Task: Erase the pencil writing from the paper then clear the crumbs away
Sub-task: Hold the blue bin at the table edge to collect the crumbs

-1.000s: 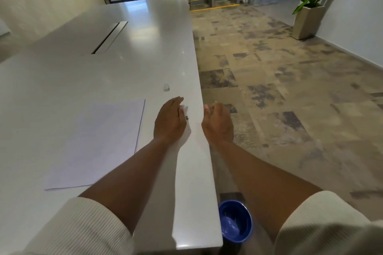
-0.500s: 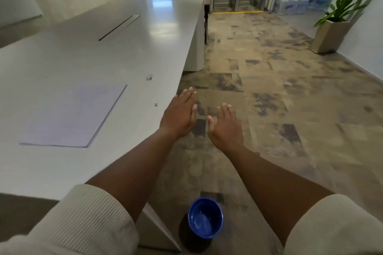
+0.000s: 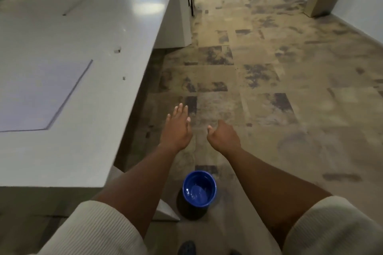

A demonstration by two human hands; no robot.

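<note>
Your two hands hang out past the table edge, over the floor, so the clearing step looks nearly finished. Nearest you, below and short of your fingers, a blue bin (image 3: 199,190) stands on the floor between your forearms. Your left hand (image 3: 176,128) is flat, fingers straight and close together, holding nothing. Your right hand (image 3: 222,137) is loosely curled; you seem to hold nothing in it, though its palm is hidden. Left of your left fingertips, on the white table (image 3: 87,151), lies the paper (image 3: 39,97), which looks clean of writing. Beyond it, a few dark crumbs (image 3: 124,78) remain, and farther still a small eraser (image 3: 117,49); those specks are probably what is left.
</note>
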